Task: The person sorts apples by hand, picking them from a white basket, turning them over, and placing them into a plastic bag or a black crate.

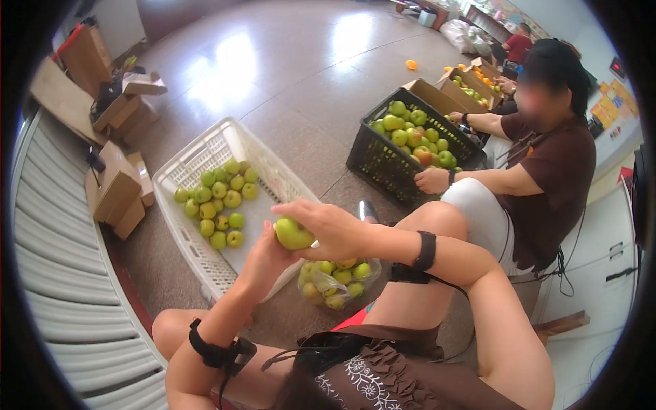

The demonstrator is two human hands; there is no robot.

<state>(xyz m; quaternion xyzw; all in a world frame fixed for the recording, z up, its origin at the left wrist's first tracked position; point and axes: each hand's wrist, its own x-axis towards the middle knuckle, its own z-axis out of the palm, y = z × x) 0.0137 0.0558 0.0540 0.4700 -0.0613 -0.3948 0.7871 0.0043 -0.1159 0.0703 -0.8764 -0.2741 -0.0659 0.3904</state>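
Observation:
Between my two hands is a green apple (292, 234), held up in front of my knees. My left hand (258, 256) presses against its lower left side. From above and the right, my right hand (326, 229) curls around the same apple. Below my right hand sits a clear plastic bag (370, 277) full of green apples (342, 277). Just beyond my hands lies a white plastic crate (171, 205), with several green apples (219, 191) gathered at its far left part.
A co-worker (547, 157) sits at my right, hands at a black crate (383, 164) of apples. Cardboard boxes (113, 181) stand at the left beside a ribbed grey surface (75, 260). Farther back are boxes of fruit (465, 89) and a loose orange fruit (411, 65) on the floor.

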